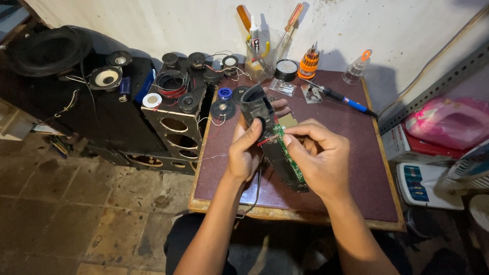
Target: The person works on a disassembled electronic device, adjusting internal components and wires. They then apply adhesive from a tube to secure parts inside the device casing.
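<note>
speaker shell (257, 109) opened, green circuit board (289, 155) exposed | left hand (243, 153) grips shell | right hand (318, 155) pinches red wire (269, 140) | reassembly left

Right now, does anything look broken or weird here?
Yes. The long black speaker held by the left hand and right hand is opened up, with its green circuit board showing. Beside the table, loose round speaker parts and wires lie jumbled on empty speaker boxes.

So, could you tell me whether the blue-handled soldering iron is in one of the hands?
No, the blue-handled soldering iron lies on the maroon table, apart from both hands.
</note>
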